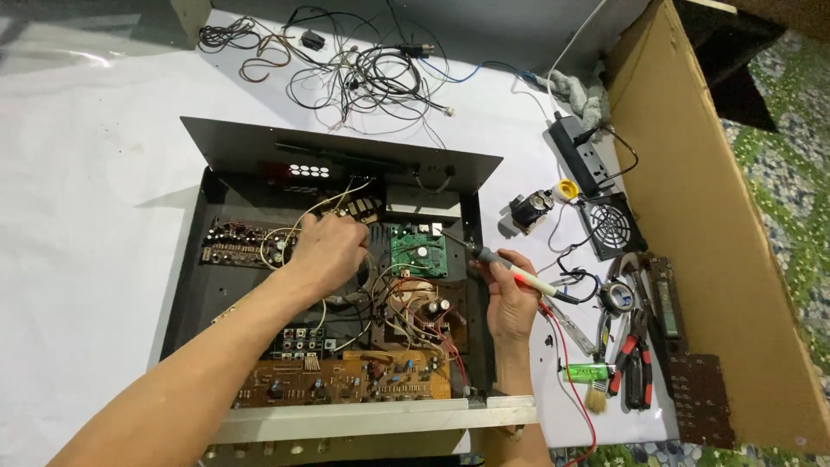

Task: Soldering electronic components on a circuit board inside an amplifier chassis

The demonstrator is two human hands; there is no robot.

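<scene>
An open amplifier chassis (194, 285) lies on the white counter (78, 225), its lid tipped back and its boards bare. The left hand (327, 249) reaches in from the lower left and is curled shut over a bundle of pale wires (304, 216) near the back of the case, just left of the green circuit board (418, 251); its fingertips are hidden in the wiring, so exactly which lead it pinches cannot be told. The right hand (510, 298) rests at the right wall of the chassis and is closed around the handle of a soldering iron (501, 264). The iron's long axis runs on a slant, from the pale handle end low and to the right up to the dark tip, high and to the left, which hovers just beside the upper right corner of the green board. So the tip points toward the left hand, with the green board lying between the two; the right hand is the nearer to that board's edge, the left the nearer to the wires. A brown circuit board (346, 378) runs along the front of the case. On the counter to the right lie red-handled pliers (635, 359), a small fan (611, 225), a black power strip (577, 154) and a brush (595, 396), with a tangle of loose cables (363, 73) at the back.
</scene>
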